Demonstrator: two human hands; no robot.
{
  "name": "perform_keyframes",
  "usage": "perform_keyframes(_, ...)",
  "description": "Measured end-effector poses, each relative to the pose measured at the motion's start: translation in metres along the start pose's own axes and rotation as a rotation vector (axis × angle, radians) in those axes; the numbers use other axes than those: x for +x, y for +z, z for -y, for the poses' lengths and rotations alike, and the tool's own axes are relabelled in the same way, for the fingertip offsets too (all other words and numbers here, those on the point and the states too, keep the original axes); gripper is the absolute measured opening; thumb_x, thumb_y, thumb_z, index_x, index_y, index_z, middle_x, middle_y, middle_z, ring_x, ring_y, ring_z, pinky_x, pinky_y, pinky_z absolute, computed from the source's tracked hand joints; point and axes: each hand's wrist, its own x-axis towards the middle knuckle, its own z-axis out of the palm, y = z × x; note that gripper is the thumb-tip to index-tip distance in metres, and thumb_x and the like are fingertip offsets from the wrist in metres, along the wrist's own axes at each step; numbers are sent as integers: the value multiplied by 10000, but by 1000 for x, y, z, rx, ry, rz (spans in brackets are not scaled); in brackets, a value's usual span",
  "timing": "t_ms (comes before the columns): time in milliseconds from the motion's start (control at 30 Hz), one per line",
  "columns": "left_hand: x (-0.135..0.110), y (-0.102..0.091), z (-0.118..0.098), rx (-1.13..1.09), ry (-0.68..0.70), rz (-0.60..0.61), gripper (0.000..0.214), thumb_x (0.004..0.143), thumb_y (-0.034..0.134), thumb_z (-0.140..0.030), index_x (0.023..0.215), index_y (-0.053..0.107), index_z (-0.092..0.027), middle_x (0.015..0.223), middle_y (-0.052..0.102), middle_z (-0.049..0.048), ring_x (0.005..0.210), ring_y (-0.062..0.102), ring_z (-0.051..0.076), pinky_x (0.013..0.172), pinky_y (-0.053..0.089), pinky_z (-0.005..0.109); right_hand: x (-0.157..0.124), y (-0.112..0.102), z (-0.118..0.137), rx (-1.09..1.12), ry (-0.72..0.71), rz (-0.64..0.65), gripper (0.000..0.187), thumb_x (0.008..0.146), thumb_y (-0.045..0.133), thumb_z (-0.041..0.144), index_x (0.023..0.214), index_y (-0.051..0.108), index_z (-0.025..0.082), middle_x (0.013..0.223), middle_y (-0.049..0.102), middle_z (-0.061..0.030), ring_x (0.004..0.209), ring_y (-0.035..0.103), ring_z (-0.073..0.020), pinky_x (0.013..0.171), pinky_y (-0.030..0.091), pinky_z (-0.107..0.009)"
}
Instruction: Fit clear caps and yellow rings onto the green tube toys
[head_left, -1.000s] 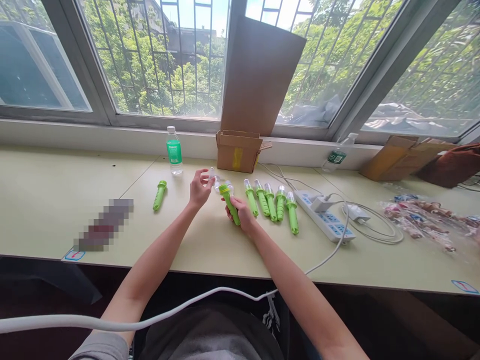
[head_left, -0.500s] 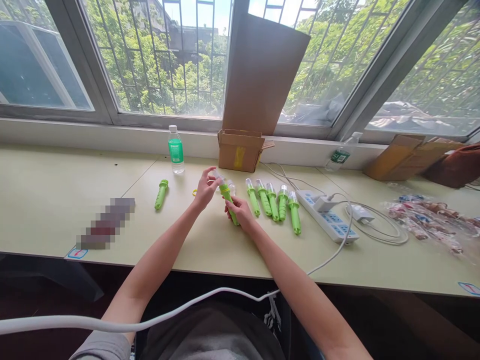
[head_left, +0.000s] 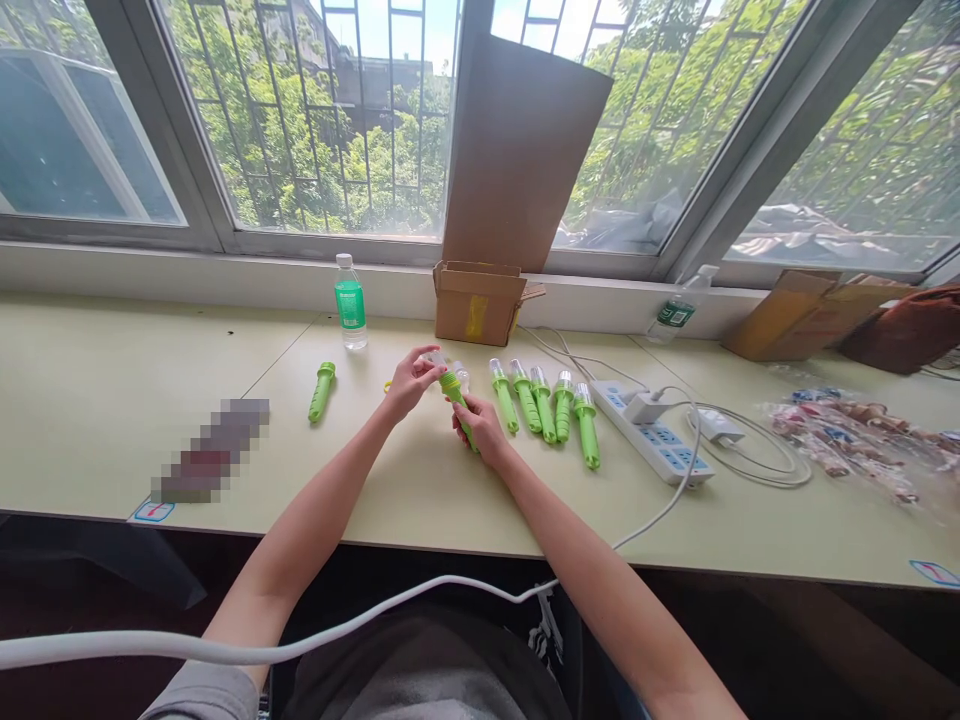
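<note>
My right hand [head_left: 480,430] is wrapped round the handle of a green torch-like stick [head_left: 453,389], held tilted just above the pale desk [head_left: 420,480]. My left hand [head_left: 406,381] pinches a small clear cap [head_left: 433,359] at the stick's top end. Several finished green sticks with clear heads [head_left: 541,403] lie side by side just right of my hands. One green stick without a clear head [head_left: 320,391] lies alone to the left. A small yellow ring [head_left: 388,385] lies by my left hand.
A water bottle with a green label [head_left: 349,301] and an open cardboard box [head_left: 477,301] stand at the back by the window. A white power strip [head_left: 660,441] with cables lies on the right, with plastic bags [head_left: 847,435] beyond. A white cable [head_left: 300,640] crosses my lap.
My left hand has brought the clear cap down onto the top of the green stick. My right hand has kept its grip and barely moved.
</note>
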Motion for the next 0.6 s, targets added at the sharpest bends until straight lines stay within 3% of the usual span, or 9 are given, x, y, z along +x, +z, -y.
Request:
perform_keyframes(100,1,2,2,11,18,-8,525,768,682,-424,1213,527,-194,797,646,23,748,616,149,712,493,293,0,0,2,24,2,-2,420,765,599,508,998,603,158,573,497,38,385,404,-87,327,279,-218)
perform_keyframes(200,3,0,8,84,50,-93,446,891,483,-505,1208,529,-194,897,665,65,819,637,169,746,510,319,-1,0,3,25,-17,-20,433,765,603,504,1018,605,153,566,494,40,385,404,-85,333,283,-218)
perform_keyframes(300,5,-9,19,347,66,-172,415,939,368,-483,1158,572,-196,979,668,92,900,638,197,797,512,352,-2,1,5,37,-29,-38,413,772,603,489,1003,609,147,579,495,36,391,402,-81,334,278,-218)
perform_keyframes(367,4,-16,28,645,89,-138,353,927,417,-399,1182,579,-217,1117,648,97,1042,599,220,917,474,389,-2,2,5,45,-25,-44,411,771,605,481,1007,611,145,583,497,34,396,404,-81,337,281,-218)
perform_keyframes(467,0,-21,39,1054,76,-20,409,887,490,-368,1276,538,-252,1407,467,98,1330,377,279,1087,320,465,-2,2,5,48,-21,-43,424,770,608,476,1037,613,148,576,499,35,399,407,-83,344,292,-219)
perform_keyframes(533,-3,-20,43,1206,16,53,479,867,518,-432,1319,504,-273,1507,323,100,1409,233,315,1121,227,521,-2,2,5,47,-27,-42,424,771,606,474,1042,615,148,570,496,36,399,408,-84,345,291,-218)
perform_keyframes(600,-4,-18,44,1268,-16,92,502,862,512,-482,1322,496,-279,1522,276,114,1426,181,327,1122,187,548,-1,2,5,47,-30,-42,423,771,606,474,1039,618,147,570,496,36,397,408,-83,343,288,-218)
